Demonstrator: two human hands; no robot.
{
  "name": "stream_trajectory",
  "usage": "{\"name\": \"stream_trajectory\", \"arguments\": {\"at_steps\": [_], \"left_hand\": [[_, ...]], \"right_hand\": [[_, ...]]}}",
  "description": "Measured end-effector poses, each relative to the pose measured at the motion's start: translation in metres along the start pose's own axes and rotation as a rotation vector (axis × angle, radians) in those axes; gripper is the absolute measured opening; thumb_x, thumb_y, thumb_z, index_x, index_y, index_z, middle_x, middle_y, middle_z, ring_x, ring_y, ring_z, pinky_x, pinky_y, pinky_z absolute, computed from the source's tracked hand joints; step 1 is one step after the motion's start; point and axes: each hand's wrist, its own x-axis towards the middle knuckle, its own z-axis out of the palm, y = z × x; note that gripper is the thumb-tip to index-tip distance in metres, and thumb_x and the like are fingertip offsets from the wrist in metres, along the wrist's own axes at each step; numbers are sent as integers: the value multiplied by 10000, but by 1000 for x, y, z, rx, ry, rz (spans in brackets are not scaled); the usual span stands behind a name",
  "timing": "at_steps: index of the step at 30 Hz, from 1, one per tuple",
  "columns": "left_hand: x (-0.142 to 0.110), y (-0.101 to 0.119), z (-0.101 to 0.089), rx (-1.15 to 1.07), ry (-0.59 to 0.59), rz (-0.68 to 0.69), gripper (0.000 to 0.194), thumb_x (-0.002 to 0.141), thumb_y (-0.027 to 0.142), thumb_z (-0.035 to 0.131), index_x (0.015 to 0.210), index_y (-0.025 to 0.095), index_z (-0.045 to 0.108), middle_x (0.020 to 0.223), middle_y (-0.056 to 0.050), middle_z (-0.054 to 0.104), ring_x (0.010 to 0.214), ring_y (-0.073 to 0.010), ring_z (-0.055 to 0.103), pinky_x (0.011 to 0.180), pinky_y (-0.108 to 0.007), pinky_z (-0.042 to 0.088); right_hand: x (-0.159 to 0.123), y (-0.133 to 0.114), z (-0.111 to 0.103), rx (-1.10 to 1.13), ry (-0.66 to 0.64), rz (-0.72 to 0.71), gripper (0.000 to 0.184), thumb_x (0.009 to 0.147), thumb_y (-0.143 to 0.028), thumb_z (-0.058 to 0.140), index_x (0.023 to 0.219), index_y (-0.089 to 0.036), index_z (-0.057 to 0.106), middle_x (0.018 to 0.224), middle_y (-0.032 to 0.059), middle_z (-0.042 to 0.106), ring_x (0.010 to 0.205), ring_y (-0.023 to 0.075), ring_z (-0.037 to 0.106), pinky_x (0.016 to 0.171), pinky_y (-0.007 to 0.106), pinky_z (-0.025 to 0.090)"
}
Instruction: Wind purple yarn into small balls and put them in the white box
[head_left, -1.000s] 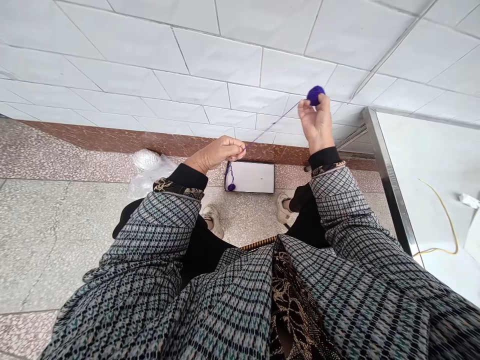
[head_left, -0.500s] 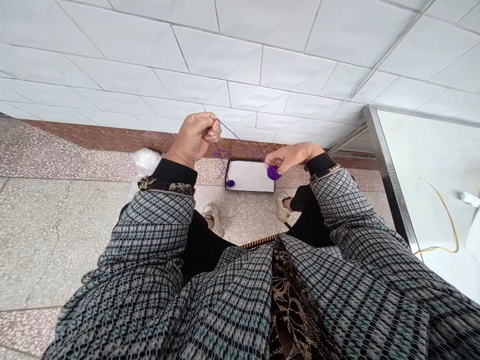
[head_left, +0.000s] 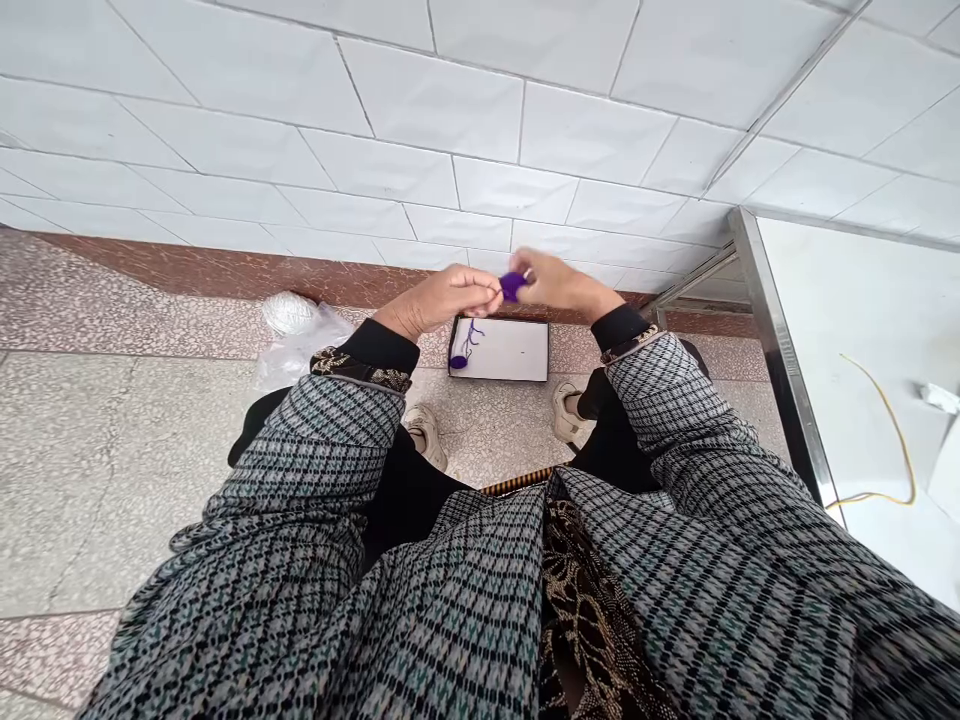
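Note:
Both hands meet in front of me above the floor. My right hand (head_left: 559, 283) pinches a small purple yarn ball (head_left: 513, 285). My left hand (head_left: 442, 298) is closed, its fingertips touching the ball's left side and pinching the purple thread. A loose strand hangs down to a white shallow box (head_left: 510, 352) on the floor, where a second small purple ball (head_left: 458, 362) lies at its left end.
A clear plastic bag with white yarn (head_left: 294, 318) lies on the floor to the left by the wall. A white table with a metal edge (head_left: 772, 340) stands at right, a yellow cord (head_left: 892, 420) on it. My feet (head_left: 427, 435) rest before the box.
My hands were apart with thread stretched between them. The right hand has risen with the purple ball and the left has dropped, so they now meet.

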Motion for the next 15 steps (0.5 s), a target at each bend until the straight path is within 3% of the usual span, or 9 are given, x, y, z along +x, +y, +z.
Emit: {"name": "stream_trajectory", "arguments": {"at_steps": [2,3,4,5,7,10,11,13,15], "left_hand": [[0,-3,-6,-47,81,-15,193,797,160,641,604,157,628,560,10,477,505,-89,381,518,-211,293],[0,-6,-9,-58,107,-26,201,800,149,645,602,160,617,555,15,465,499,-88,377,510,-209,288],[0,-8,-11,-69,124,-31,218,807,139,648,595,163,602,556,14,462,500,-89,384,509,-207,296],[1,-10,-11,-85,134,-30,240,818,133,648,588,165,586,559,11,468,506,-91,397,514,-207,312],[2,-13,-10,-135,140,-17,278,846,130,635,580,167,563,560,6,469,517,-93,419,533,-205,340],[4,-14,-4,-191,130,-25,255,865,126,627,614,156,598,570,7,476,503,-82,412,522,-200,317],[5,-13,-2,-187,112,-39,232,864,122,631,633,147,626,574,8,480,494,-77,401,512,-197,300],[5,-12,0,-153,60,-67,199,857,113,640,662,130,674,575,8,482,481,-70,381,502,-191,280],[4,-11,0,-114,11,-73,190,846,111,644,665,119,702,567,4,483,479,-66,374,504,-186,289]], "right_hand": [[-12,-5,1,85,-334,-47,331,719,-154,845,975,-171,635,915,4,628,854,160,560,822,293,550],[-16,-7,0,165,-416,-85,375,713,-216,873,1000,-170,637,948,8,645,875,161,591,823,287,564],[-19,-10,-2,250,-412,-130,441,708,-292,904,1026,-179,620,994,13,660,891,162,622,828,288,582],[-19,-13,-4,328,-323,-177,506,710,-374,927,1046,-197,592,1038,19,670,901,163,647,832,294,602],[-15,-17,-11,470,8,-260,577,761,-520,928,1069,-234,532,1082,28,668,905,166,679,832,311,631],[0,-18,-17,565,492,-276,465,934,-564,808,1083,-256,492,1051,29,631,932,174,696,863,325,647],[5,-16,-18,548,570,-243,381,992,-509,748,1087,-258,477,1039,24,618,923,167,690,882,321,645],[12,-11,-16,458,607,-140,211,1045,-323,647,1084,-255,451,1025,17,607,846,145,657,884,303,632],[13,-5,-12,339,563,-25,233,959,-128,659,1045,-238,472,990,12,611,750,132,595,808,284,603]]}}
